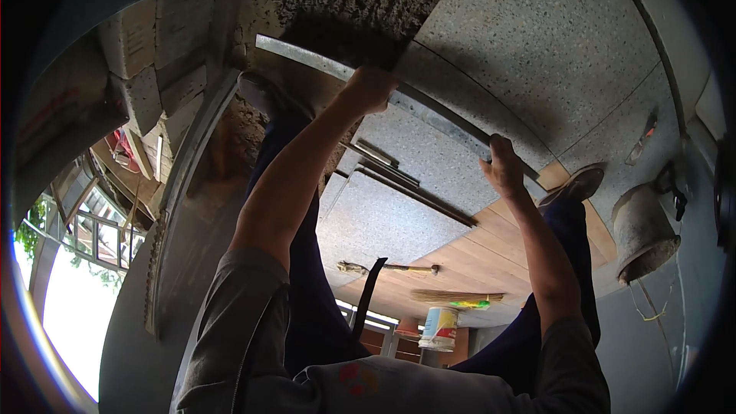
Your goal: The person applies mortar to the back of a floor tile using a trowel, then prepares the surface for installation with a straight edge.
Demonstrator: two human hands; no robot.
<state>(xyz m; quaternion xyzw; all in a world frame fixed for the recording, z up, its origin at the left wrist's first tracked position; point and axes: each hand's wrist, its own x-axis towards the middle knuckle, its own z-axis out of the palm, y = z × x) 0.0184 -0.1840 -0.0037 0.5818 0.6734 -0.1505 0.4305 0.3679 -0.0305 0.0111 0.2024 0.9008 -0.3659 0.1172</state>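
A long straight metal bar [452, 123], like a screeding straightedge, runs slantwise across the speckled floor tiles [552, 23]. My left hand [369, 90] is closed around it toward its left end, which overlaps the edge of the rough dark mortar bed [360, 0] in this view. Nearer its other end, my right hand [503, 167] grips the bar with the thumb toward the left. My shoes stand on either side, the right one close to the bar's lower end.
Loose tiles [391, 218] lie stacked between my legs. Behind are a hammer [410, 267], a straw broom [456, 295] and a paint bucket [439, 330]. At right are a mortar-stained bucket [644, 234] and a trowel [642, 142]. Stacked blocks [142, 100] stand at left.
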